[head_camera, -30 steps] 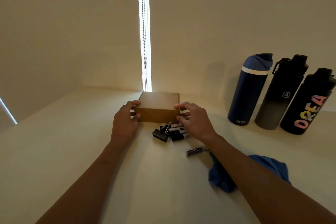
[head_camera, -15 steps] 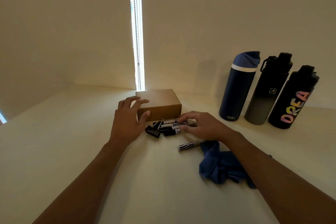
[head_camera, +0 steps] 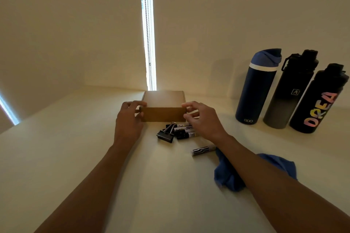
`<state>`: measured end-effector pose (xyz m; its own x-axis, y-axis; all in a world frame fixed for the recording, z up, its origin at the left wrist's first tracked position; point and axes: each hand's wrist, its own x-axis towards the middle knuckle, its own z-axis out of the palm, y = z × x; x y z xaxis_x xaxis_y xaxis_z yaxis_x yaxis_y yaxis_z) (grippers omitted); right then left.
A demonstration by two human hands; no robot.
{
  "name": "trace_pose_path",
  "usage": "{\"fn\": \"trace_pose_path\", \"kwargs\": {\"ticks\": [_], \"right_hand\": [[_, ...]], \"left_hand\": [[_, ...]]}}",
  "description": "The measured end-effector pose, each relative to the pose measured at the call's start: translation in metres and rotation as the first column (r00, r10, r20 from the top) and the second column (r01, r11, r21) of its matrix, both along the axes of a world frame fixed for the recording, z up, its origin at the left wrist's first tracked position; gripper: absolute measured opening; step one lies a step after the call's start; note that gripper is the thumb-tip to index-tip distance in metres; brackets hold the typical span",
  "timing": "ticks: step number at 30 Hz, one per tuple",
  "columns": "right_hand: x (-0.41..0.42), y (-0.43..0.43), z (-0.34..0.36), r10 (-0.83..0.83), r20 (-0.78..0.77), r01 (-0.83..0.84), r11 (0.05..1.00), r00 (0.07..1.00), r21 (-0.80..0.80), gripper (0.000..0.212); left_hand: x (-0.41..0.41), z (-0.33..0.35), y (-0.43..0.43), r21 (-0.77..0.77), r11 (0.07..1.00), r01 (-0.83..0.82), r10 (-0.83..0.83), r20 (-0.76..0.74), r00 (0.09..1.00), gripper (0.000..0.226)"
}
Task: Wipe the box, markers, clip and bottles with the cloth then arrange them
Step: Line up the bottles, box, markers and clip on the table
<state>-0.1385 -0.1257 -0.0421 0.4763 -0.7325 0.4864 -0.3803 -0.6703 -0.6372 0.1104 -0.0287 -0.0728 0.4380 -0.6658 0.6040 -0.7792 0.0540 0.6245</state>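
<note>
A: Since the box (head_camera: 163, 108) is the anchor for the whole layout, where are your hands on it?

B: One at each end. My left hand (head_camera: 129, 121) pinches the left end with thumb and fingertips, and my right hand (head_camera: 203, 119) does the same at the right end. Both are half curled and closed on cardboard. The box sits flat on the table (head_camera: 75, 149), close to the back wall.

A: Why grip it like that?

B: My guess is squaring it up, since two end grips let me turn or slide it without tipping.

A: And the rest, relative to the box?

B: The clip (head_camera: 166, 133) lies just in front of the box and touches the pile of markers (head_camera: 184, 131) beside it. A stray marker (head_camera: 203, 150) lies further in front and to the right. The cloth (head_camera: 229, 176) is crumpled beyond that, partly under my right forearm, and neither hand is on it.

A: Bottles?

B: The three bottles (head_camera: 287, 91) stand upright in a row, well right of the box, nearly touching each other. They look parked out of the way while I handle the small stuff.

A: Has anything been wiped?

B: I can't tell from this.
</note>
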Motion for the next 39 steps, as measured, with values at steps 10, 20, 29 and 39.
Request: {"fn": "trace_pose_path", "kwargs": {"ticks": [10,20,29,39], "right_hand": [[0.031,0.005,0.003,0.005,0.010,-0.004,0.999,1.000,-0.039,0.025],[0.028,0.006,0.004,-0.003,0.013,0.003,1.000,1.000,-0.024,0.024],[0.024,0.007,0.006,0.012,0.022,-0.012,1.000,1.000,-0.006,0.026],[-0.044,-0.015,0.024,0.181,-0.361,-0.145,0.981,0.915,0.126,0.023]], "left_hand": [[0.021,-0.001,0.001,-0.020,0.996,-0.086,0.085,-0.081,0.993,0.047],[0.019,-0.001,0.000,-0.026,0.997,-0.078,0.076,-0.080,0.994,0.045],[0.018,0.001,0.004,0.005,0.997,-0.074,0.074,-0.087,0.993,0.049],[-0.017,0.013,0.008,-0.036,0.998,-0.053,0.058,0.140,0.988,0.028]]}}
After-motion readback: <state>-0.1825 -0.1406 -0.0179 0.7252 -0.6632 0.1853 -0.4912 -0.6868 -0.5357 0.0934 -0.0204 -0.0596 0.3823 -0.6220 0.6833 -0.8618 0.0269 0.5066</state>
